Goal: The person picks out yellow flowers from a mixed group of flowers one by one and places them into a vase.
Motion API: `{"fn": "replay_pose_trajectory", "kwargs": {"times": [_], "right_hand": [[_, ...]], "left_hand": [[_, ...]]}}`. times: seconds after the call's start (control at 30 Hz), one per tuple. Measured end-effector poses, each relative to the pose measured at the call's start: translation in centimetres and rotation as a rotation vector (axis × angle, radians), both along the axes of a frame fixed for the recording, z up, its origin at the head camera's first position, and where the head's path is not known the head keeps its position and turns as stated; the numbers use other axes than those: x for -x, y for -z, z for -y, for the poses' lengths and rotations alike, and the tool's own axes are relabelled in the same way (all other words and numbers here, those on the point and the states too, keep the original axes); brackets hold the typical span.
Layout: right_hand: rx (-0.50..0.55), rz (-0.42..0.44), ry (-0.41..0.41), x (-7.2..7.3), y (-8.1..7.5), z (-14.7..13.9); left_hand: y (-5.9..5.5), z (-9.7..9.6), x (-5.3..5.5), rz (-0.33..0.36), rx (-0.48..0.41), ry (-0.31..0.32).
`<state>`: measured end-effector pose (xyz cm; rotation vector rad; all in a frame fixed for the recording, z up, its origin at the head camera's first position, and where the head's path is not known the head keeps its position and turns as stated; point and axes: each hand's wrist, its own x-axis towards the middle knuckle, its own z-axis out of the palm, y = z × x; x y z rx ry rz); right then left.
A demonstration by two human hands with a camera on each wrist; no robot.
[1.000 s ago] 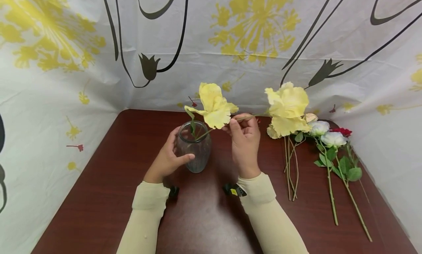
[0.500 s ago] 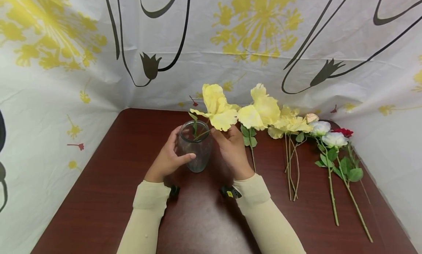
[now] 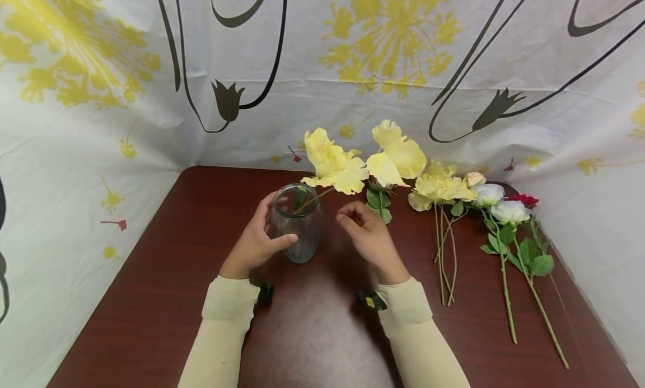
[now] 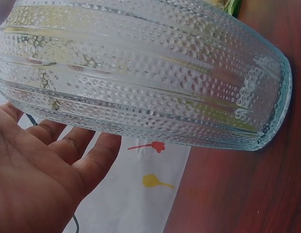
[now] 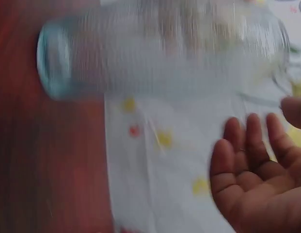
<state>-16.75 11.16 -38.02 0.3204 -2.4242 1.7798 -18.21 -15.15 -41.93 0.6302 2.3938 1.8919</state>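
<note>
My left hand (image 3: 259,234) holds the clear, dimpled glass vase (image 3: 302,237) by its side, thumb in front and fingers round the far side. In the left wrist view, the curled fingers (image 4: 104,150) lie along the glass (image 4: 165,63). From the vase mouth a stem with a leaf leans right beneath a large yellow flower (image 3: 335,164). Another yellow bloom (image 3: 398,161) stands up just right of it, its stem mostly hidden. My right hand (image 3: 370,234) hovers right of the vase, fingers loosely bent and holding nothing; the right wrist view shows its fingertips apart from the glass.
Green leaves (image 3: 379,203) of a flower lie behind the right hand. Farther right on the table are another yellow flower (image 3: 440,186) with thin stems, white roses (image 3: 510,213), a red flower (image 3: 524,200) and a peach one (image 3: 475,179). A patterned cloth (image 3: 322,69) surrounds the table.
My right hand pinched a stem near the yellow flowers, moved left towards the vase, then let go and drew back. The right-hand bloom shifted left; the left hand stayed on the vase.
</note>
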Motion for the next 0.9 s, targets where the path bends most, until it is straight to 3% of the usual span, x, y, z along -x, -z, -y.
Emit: {"fn": "replay_pose_trajectory", "kwargs": {"times": [0.17,0.33,0.53,0.7,0.9], "right_hand": [[-0.064,-0.062,0.186,-0.2,-0.5,-4.6],[-0.120,0.028,0.362,-0.8,-0.7,-9.5],[-0.404,0.133,0.382,-1.1,0.8,-15.1],[-0.438,0.231,0.389,-0.8,2.8,-18.0],[-0.465,0.334,0.339,-0.4,4.0,-18.7]], "left_hand": [[0.1,0.1,-0.1,-0.011,0.009,-0.003],[0.1,0.0,-0.1,-0.008,0.013,0.005],[0.1,-0.1,0.0,-0.001,0.010,0.004],[0.0,0.0,0.1,-0.005,0.015,0.003],[0.0,0.0,-0.1,0.004,0.024,-0.001]]}}
